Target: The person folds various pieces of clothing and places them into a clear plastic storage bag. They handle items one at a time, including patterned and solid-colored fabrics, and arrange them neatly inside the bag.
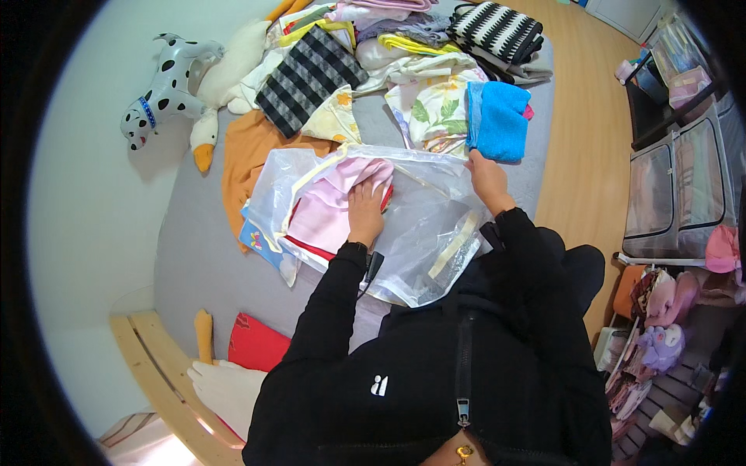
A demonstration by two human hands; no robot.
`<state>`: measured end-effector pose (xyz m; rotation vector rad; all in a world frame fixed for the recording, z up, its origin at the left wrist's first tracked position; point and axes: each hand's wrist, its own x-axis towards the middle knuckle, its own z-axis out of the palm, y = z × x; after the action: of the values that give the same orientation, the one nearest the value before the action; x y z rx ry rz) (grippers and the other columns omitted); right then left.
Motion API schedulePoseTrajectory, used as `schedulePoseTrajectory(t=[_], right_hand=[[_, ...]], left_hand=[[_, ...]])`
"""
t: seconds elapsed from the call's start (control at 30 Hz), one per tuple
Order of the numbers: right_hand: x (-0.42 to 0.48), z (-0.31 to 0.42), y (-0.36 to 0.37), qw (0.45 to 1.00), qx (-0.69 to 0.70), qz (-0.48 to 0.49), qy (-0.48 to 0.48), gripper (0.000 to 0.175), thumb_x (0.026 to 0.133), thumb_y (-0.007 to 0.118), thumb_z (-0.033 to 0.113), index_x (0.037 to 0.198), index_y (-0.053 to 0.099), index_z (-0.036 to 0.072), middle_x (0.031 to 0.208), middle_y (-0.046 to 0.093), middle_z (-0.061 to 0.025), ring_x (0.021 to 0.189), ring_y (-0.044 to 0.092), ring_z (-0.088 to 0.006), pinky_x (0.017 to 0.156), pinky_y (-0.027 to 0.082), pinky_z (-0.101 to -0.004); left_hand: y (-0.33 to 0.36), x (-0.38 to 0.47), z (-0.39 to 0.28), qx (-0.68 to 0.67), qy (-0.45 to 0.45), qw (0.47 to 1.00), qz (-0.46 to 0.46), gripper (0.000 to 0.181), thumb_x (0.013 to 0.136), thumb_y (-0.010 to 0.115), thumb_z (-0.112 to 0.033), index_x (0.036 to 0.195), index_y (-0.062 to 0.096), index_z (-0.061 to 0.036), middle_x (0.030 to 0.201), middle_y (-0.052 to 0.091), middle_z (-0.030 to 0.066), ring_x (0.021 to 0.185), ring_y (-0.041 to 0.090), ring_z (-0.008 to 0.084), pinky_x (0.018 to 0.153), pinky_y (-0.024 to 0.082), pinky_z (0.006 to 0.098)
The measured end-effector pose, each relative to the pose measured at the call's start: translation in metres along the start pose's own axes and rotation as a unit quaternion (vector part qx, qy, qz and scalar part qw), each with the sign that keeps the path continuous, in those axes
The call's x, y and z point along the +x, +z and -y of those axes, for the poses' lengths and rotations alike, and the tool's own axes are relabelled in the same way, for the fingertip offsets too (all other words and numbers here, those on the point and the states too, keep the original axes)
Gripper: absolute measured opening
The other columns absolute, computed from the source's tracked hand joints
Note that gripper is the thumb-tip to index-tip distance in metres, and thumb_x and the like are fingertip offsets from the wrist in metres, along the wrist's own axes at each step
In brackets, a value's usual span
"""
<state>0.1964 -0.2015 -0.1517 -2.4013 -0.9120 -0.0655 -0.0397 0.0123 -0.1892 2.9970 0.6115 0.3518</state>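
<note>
A clear plastic storage bag (pixel 419 233) with cream edging lies before me on the bed, its mouth spread wide. Inside it, towards the left, rests folded pink fabric (pixel 320 215) over a red cloth (pixel 312 247). My left hand (pixel 366 212) presses flat on the pink fabric with its fingers spread a little. At the bag's upper right corner, my right hand (pixel 488 180) pinches the rim. Just beyond that hand lies a folded blue cloth (pixel 500 119). Orange fabric (pixel 245 157) and a blue printed cloth (pixel 256 236) stick out beyond the bag's left side.
Folded textiles, including a black-and-grey checked cloth (pixel 312 78) and a striped black-and-white one (pixel 495 32), cover the bed's far part. A plush goose (pixel 233 70) and a dalmatian balloon (pixel 175 81) are against the wall. Shelving with storage bags (pixel 679 180) stands right of the wooden floor (pixel 588 157).
</note>
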Motion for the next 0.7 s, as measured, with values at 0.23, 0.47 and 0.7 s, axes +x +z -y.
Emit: schedulePoseTrajectory(t=[0.23,0.47,0.7], right_hand=[[-0.013,-0.003,0.009,0.999,-0.007,0.046,0.001,0.017,0.096,0.058,0.027,0.095,0.053,0.010,0.079,0.067,-0.0188,0.077,0.064,-0.0436,0.063,0.045,-0.0566],[-0.023,-0.013,0.007,0.995,0.016,0.097,-0.003,0.013,0.094,0.059,0.025,0.095,0.061,0.012,0.083,0.068,-0.0180,0.082,0.064,-0.0425,0.067,0.047,-0.0546],[-0.020,-0.012,0.006,0.994,0.001,0.103,0.038,0.013,0.094,0.059,0.026,0.095,0.063,0.014,0.086,0.069,-0.0170,0.083,0.065,-0.0412,0.067,0.047,-0.0533]], left_hand=[[-0.005,0.013,0.011,-0.169,0.032,0.985,0.018,0.063,0.078,0.065,-0.020,0.139,0.051,-0.0134,0.140,0.045,0.0223,0.131,0.040,0.0414,0.113,0.028,0.0524],[-0.030,0.033,0.044,0.047,-0.094,0.994,-0.038,0.049,0.082,0.066,-0.035,0.126,0.061,-0.0116,0.151,0.039,0.0201,0.139,0.033,0.0418,0.116,0.015,0.0609],[-0.002,0.064,0.072,-0.061,-0.083,0.994,0.028,0.040,0.077,0.068,-0.031,0.111,0.063,-0.0109,0.137,0.052,0.0160,0.134,0.039,0.0347,0.114,0.020,0.0590]])
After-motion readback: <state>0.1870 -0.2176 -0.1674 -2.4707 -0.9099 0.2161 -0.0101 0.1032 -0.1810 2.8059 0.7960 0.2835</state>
